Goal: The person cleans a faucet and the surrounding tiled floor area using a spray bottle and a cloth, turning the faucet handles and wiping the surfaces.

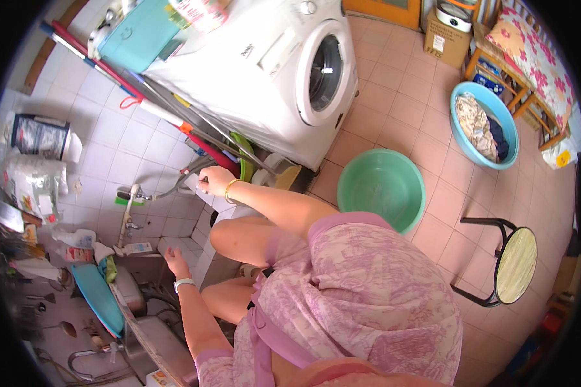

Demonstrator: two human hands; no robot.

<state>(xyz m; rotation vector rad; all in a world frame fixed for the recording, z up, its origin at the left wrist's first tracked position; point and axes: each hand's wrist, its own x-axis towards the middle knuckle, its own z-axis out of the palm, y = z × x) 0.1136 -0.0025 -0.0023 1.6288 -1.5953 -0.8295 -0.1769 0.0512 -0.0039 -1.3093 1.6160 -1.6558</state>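
My left hand (176,263), with a white watch at the wrist, hangs over the washing recess beside the steel sink (157,343). Its fingers are slightly bent and apart, and nothing shows in them. A white bottle (138,248) lies near its fingertips. My right hand (216,181), below a gold bracelet (229,190), is curled near a grey hose (174,187) that runs from a wall tap (143,195). A small dark spot shows at its fingers; whether it grips something is unclear. A green plastic basin (381,188) stands on the floor behind my right arm.
A white front-loading washing machine (276,92) stands beyond mop and broom handles (160,112). A blue tub (452,116) holds clothes (477,128). A round stool (516,266) lies tipped on the tiled floor. A blue basin (97,300) leans by the sink.
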